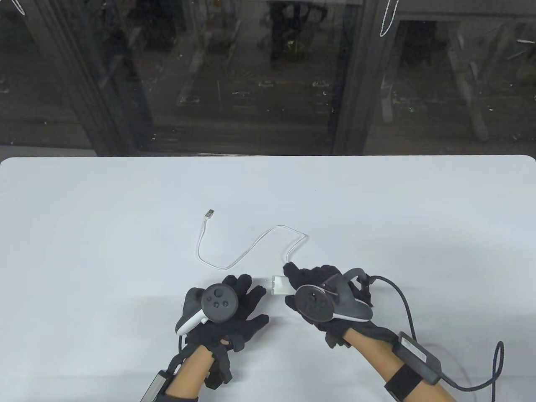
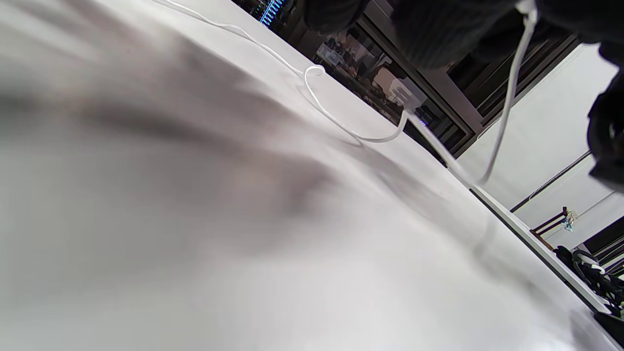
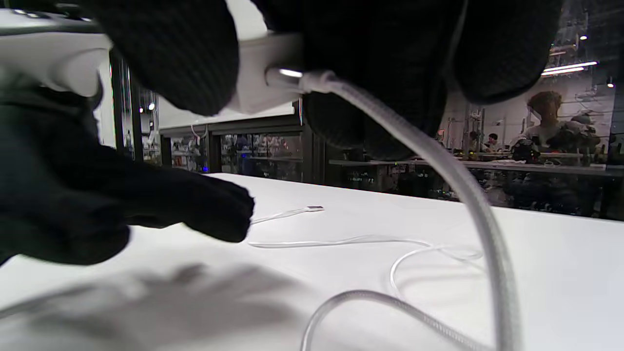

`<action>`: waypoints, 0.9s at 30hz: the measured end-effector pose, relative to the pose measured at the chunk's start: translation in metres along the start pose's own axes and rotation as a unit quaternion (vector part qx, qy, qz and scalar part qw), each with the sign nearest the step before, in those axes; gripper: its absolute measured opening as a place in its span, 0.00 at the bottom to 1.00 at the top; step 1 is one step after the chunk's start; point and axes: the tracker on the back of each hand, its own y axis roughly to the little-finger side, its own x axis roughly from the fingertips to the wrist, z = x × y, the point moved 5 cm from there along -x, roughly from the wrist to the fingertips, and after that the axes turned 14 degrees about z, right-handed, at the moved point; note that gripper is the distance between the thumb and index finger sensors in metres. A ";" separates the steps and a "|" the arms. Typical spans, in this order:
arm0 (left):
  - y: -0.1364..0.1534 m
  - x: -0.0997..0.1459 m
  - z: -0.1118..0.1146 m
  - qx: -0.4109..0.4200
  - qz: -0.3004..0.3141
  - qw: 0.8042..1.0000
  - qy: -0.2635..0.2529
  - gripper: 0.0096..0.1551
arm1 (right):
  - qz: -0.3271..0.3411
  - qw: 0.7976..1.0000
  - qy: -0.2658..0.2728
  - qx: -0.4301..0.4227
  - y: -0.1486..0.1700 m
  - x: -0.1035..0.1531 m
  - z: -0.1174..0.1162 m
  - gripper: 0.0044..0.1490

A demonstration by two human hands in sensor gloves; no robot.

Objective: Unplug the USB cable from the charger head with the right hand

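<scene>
Charger head (image 1: pixel 279 285) is held off the desk (image 1: pixel 83 234) in the right hand (image 1: pixel 322 295) grip, USB cable (image 3: pixel 453 180) still plugged in, slack trailing on the desk. Left hand (image 1: pixel 228 307) fingers are spread beside the head, apparently to brace it for the pull.

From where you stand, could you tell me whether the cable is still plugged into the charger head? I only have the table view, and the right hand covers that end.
Observer: Yes. In the right wrist view the USB cable still has its plug seated in the charger head.
Operator: Thank you. Is the right hand actually holding the charger?
Observer: The right hand has gloved fingers over the charger head on both sides of the plug.
Operator: And where is the left hand?
Observer: The left hand hangs beside it, above the table, with a shadow under it; I cannot tell whether it touches the charger.
</scene>
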 end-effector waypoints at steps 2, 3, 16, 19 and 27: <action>0.000 0.001 0.003 0.001 -0.001 1.000 0.003 0.44 | -0.015 0.999 0.016 -0.032 0.001 0.010 -0.014 0.47; 0.000 0.001 0.003 0.001 -0.002 1.000 0.003 0.44 | -0.020 0.998 0.021 -0.050 0.002 0.013 -0.023 0.47; -0.019 -0.001 -0.002 0.026 0.084 0.993 -0.075 0.48 | -0.030 0.984 0.071 -0.162 0.010 0.039 -0.055 0.47; -0.028 -0.004 0.002 0.096 0.123 0.983 -0.093 0.48 | -0.017 0.968 0.096 -0.230 0.011 0.039 -0.055 0.47; -0.018 -0.006 0.007 0.296 0.159 0.923 -0.188 0.45 | -0.022 0.922 0.103 -0.374 0.019 0.040 -0.064 0.46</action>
